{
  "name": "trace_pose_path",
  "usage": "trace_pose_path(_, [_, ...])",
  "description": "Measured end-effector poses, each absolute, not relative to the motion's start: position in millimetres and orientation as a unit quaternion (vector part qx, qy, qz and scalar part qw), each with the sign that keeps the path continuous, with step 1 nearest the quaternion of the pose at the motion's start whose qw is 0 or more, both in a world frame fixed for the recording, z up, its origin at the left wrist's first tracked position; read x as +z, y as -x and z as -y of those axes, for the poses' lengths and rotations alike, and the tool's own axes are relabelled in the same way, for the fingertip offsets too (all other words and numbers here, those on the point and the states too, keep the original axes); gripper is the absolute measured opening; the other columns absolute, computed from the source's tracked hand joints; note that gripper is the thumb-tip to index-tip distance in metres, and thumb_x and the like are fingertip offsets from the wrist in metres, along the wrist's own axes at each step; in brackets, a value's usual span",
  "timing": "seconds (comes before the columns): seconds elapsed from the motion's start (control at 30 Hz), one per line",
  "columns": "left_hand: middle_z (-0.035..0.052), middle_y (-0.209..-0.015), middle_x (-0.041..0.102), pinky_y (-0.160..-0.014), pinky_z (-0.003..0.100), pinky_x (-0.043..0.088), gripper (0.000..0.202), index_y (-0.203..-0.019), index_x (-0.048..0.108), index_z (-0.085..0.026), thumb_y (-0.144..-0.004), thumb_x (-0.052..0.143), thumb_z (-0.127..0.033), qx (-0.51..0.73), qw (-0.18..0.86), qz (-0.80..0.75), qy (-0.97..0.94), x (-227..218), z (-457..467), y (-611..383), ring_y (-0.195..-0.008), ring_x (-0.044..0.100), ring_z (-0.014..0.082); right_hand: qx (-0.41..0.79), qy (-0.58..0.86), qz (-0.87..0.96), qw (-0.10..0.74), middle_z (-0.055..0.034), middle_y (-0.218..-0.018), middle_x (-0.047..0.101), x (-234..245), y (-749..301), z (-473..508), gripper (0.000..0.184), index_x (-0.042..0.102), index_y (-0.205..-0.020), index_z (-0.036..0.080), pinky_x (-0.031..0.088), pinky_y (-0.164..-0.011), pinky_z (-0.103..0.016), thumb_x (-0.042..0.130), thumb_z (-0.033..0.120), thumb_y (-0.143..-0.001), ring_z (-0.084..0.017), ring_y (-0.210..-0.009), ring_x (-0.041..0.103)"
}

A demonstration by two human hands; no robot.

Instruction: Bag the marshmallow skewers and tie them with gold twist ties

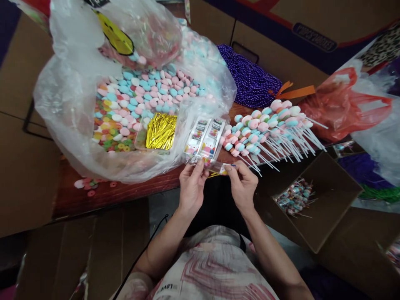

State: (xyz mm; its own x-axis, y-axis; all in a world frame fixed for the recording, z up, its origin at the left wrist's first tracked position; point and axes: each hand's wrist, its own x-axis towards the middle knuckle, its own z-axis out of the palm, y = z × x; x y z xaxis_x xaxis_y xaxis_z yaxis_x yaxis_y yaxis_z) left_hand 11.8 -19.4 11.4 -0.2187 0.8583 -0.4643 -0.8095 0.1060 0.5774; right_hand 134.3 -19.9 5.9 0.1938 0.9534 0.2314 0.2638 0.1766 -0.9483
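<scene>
My left hand [191,185] and my right hand [242,185] meet at the front edge of a red-brown table [125,193]. Both pinch a small clear wrapper with a gold twist tie [218,171] between the fingertips. Just above them lies a stack of clear printed candy bags [204,139]. A pile of pastel marshmallow candies on white sticks [268,127] lies to the right of the bags. A packet of gold twist ties [160,131] rests at the mouth of a large plastic bag of loose pastel candy rings [134,100].
Purple bead strings [250,81] lie at the back. A red plastic bag [340,102] sits on the right. An open cardboard box [325,200] at lower right holds wrapped candy sticks [295,198]. A few loose rings [90,185] lie on the table's left. Cardboard boxes surround the table.
</scene>
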Motion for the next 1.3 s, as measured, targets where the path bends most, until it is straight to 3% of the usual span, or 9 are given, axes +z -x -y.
trace_pose_path(0.2, [-0.0018, -0.076, 0.070, -0.060, 0.020, 0.045, 0.031, -0.081, 0.073, -0.019, -0.062, 0.091, -0.036, 0.693, 0.594, -0.406, -0.047, 13, 20, -22, -0.065, 0.061, 0.0072, 0.341, 0.564, 0.547, 0.516, 0.0052, -0.059, 0.028, 13, -139, 15, 0.048, 0.036, -0.056, 0.019, 0.026, -0.052, -0.026, 0.059, 0.037, -0.094, -0.009, -0.056, 0.028])
trace_pose_path(0.33, [-0.0007, -0.079, 0.072, -0.067, 0.022, 0.048, 0.031, -0.080, 0.072, -0.018, -0.064, 0.090, -0.038, 0.692, 0.591, -0.410, -0.062, 15, 17, -25, -0.067, 0.063, 0.0086, 0.311, 0.569, 0.562, 0.514, 0.0045, -0.056, 0.034, 16, -144, 7, 0.049, 0.040, -0.054, 0.019, 0.030, -0.052, -0.025, 0.059, 0.043, -0.093, -0.009, -0.055, 0.032])
trace_pose_path(0.43, [-0.0007, -0.085, 0.073, -0.071, 0.023, 0.051, 0.030, -0.084, 0.072, -0.019, -0.065, 0.090, -0.035, 0.691, 0.599, -0.402, -0.041, 17, 11, -22, -0.073, 0.066, 0.0095, 0.220, 0.589, 0.598, 0.497, 0.0029, -0.056, 0.044, 19, -157, -3, 0.048, 0.047, -0.057, 0.020, 0.037, -0.058, -0.027, 0.053, 0.045, -0.097, -0.011, -0.056, 0.040])
trace_pose_path(0.6, [-0.0015, -0.083, 0.074, -0.071, 0.023, 0.052, 0.030, -0.081, 0.069, -0.019, -0.064, 0.091, -0.030, 0.686, 0.615, -0.390, 0.008, 19, 0, -10, -0.074, 0.068, 0.0095, -0.111, 0.670, 0.662, 0.318, -0.0106, -0.087, 0.069, 24, -201, -29, 0.026, 0.068, -0.086, 0.018, 0.036, -0.076, -0.036, 0.056, 0.039, -0.095, -0.023, -0.080, 0.054])
trace_pose_path(0.7, [-0.0017, -0.082, 0.074, -0.069, 0.021, 0.051, 0.027, -0.083, 0.069, -0.019, -0.069, 0.088, -0.030, 0.675, 0.626, -0.390, 0.026, 19, -5, -5, -0.071, 0.067, 0.0088, -0.183, 0.680, 0.684, 0.189, -0.0154, -0.096, 0.071, 17, -221, -39, 0.023, 0.069, -0.099, 0.015, 0.032, -0.077, -0.039, 0.056, 0.034, -0.095, -0.028, -0.088, 0.055])
trace_pose_path(0.8, [-0.0021, -0.078, 0.072, -0.068, 0.020, 0.050, 0.022, -0.083, 0.068, -0.018, -0.074, 0.085, -0.029, 0.666, 0.634, -0.392, 0.038, 18, -9, -2, -0.071, 0.067, 0.0084, -0.189, 0.676, 0.699, 0.136, -0.0128, -0.084, 0.070, 6, -227, -42, 0.022, 0.069, -0.089, 0.016, 0.030, -0.075, -0.038, 0.052, 0.028, -0.096, -0.026, -0.082, 0.055])
trace_pose_path(0.9, [-0.0020, -0.078, 0.072, -0.068, 0.020, 0.050, 0.018, -0.083, 0.068, -0.018, -0.078, 0.082, -0.028, 0.668, 0.632, -0.389, 0.043, 18, -13, -1, -0.071, 0.067, 0.0078, -0.176, 0.687, 0.677, 0.199, -0.0100, -0.078, 0.068, -3, -225, -39, 0.026, 0.069, -0.083, 0.017, 0.031, -0.074, -0.037, 0.051, 0.028, -0.098, -0.024, -0.077, 0.056])
trace_pose_path(1.1, [-0.0008, -0.076, 0.071, -0.068, 0.020, 0.050, 0.016, -0.083, 0.068, -0.019, -0.082, 0.079, -0.031, 0.670, 0.630, -0.391, 0.024, 20, -23, 2, -0.069, 0.065, 0.0079, -0.048, 0.642, 0.626, 0.440, -0.0046, -0.080, 0.071, -2, -215, -12, 0.017, 0.068, -0.084, 0.020, 0.042, -0.076, -0.034, 0.058, 0.027, -0.095, -0.019, -0.077, 0.064])
trace_pose_path(1.3, [0.0007, -0.079, 0.071, -0.069, 0.021, 0.051, 0.016, -0.083, 0.069, -0.018, -0.084, 0.076, -0.033, 0.673, 0.623, -0.398, 0.017, 20, -26, 0, -0.070, 0.065, 0.0085, 0.113, 0.579, 0.604, 0.535, -0.0021, -0.080, 0.069, 12, -204, 26, 0.006, 0.070, -0.090, 0.021, 0.048, -0.071, -0.032, 0.065, 0.022, -0.091, -0.017, -0.075, 0.064])
